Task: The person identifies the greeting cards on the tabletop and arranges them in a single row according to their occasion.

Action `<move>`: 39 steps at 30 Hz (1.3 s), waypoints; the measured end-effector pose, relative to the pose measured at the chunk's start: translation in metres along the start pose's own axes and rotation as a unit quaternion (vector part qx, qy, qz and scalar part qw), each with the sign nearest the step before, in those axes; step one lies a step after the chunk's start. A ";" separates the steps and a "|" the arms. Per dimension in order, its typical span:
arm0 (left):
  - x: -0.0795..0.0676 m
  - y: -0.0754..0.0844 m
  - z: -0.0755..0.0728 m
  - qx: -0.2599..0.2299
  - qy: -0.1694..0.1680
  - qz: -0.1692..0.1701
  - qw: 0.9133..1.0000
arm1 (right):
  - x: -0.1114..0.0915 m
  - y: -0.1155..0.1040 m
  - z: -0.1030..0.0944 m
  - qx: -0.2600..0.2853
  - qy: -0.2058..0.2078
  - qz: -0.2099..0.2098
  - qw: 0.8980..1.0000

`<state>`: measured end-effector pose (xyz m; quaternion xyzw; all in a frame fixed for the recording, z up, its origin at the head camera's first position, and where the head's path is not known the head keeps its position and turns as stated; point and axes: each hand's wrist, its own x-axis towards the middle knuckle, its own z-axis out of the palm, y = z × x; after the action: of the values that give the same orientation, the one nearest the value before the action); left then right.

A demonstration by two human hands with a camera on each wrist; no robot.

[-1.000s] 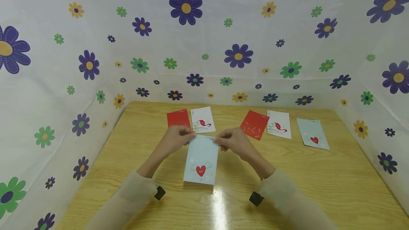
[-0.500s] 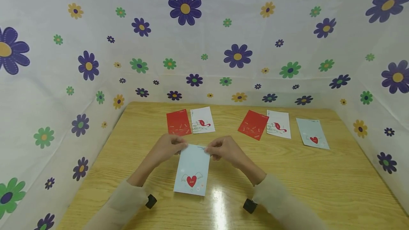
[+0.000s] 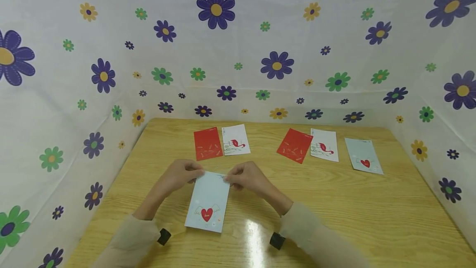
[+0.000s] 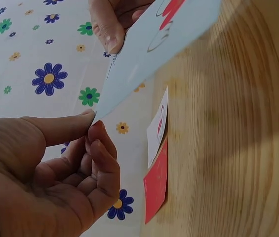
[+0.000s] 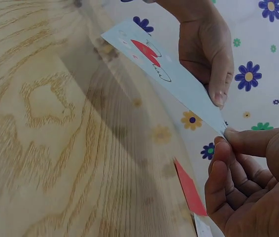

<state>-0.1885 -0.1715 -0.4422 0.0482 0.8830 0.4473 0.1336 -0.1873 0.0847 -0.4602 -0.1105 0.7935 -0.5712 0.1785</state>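
A pale blue card (image 3: 210,193) with a winged red heart is held up over the table by its far edge. My left hand (image 3: 180,175) pinches the far left corner between thumb and forefinger; the left wrist view shows that thumb and finger meeting at the corner of the card (image 4: 144,59). At the far right corner my right hand (image 3: 247,178) pinches it the same way, its remaining fingers loosely curled in the right wrist view. The near edge of the card hangs free, tilted toward me, and its shadow falls on the wood.
Behind my hands on the wooden table (image 3: 316,218) lie a red card (image 3: 208,144) and a white flamingo card (image 3: 236,139). Farther right are another red card (image 3: 295,146), a second flamingo card (image 3: 324,145) and a blue heart card (image 3: 364,156). A flowered cloth (image 3: 238,44) surrounds the table.
Both hands have carried the blue card left and toward me, keeping their pinch on its corners. The red card at the back left has come fully into view. The other cards lie still.
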 end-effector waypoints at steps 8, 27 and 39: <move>-0.004 -0.013 -0.015 -0.004 -0.005 -0.012 1.000 | 0.011 -0.005 0.018 -0.009 -0.011 0.000 1.000; -0.011 -0.039 -0.045 0.031 -0.009 -0.043 0.999 | 0.035 -0.008 0.061 -0.040 -0.013 0.007 0.999; -0.013 -0.053 -0.053 0.050 -0.003 -0.061 0.997 | 0.044 -0.004 0.080 -0.050 -0.021 -0.002 0.999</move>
<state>-0.1887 -0.2471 -0.4525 0.0026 0.9051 0.3938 0.1604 -0.1946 -0.0028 -0.4855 -0.1328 0.8171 -0.5286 0.1879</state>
